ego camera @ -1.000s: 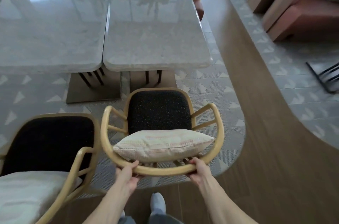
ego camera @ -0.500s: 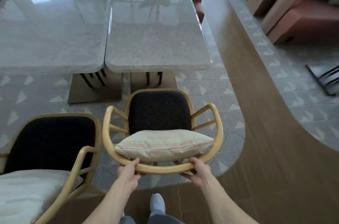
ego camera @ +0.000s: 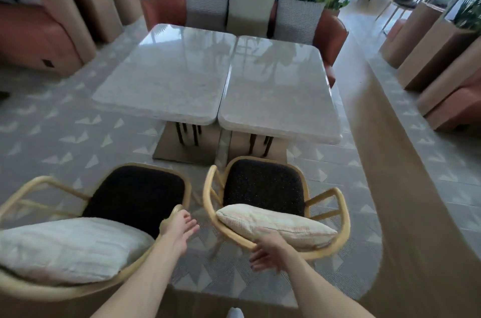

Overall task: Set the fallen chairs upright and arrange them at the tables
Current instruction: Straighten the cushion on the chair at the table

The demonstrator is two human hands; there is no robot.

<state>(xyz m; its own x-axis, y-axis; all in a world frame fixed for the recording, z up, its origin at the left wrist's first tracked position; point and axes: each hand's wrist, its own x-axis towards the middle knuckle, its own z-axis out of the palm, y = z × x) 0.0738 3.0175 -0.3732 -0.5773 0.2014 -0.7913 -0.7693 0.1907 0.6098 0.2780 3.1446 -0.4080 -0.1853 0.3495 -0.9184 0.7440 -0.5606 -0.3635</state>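
Note:
Two rattan chairs stand upright, facing two marble tables pushed side by side. The right chair (ego camera: 263, 185) has a black seat and a striped cushion (ego camera: 276, 224) against its curved back; it faces the right table (ego camera: 278, 91). The left chair (ego camera: 135, 192), with its own pale cushion (ego camera: 67, 247), faces the left table (ego camera: 166, 75). My left hand (ego camera: 179, 226) hovers with relaxed fingers between the chairs, beside the left chair's arm end. My right hand (ego camera: 268, 252) hangs open just in front of the right chair's back rail, holding nothing.
An orange sofa (ego camera: 330, 31) with grey pillows (ego camera: 250, 10) lines the far side of the tables, planters behind it. Beige partitions (ego camera: 432, 49) and orange seating stand right, another orange bench (ego camera: 33, 34) left. A wooden floor strip (ego camera: 406, 213) curves past on the right.
Both hands have let go of the right chair's back rail and pulled back. My head has lifted, so the sofa and plants now show.

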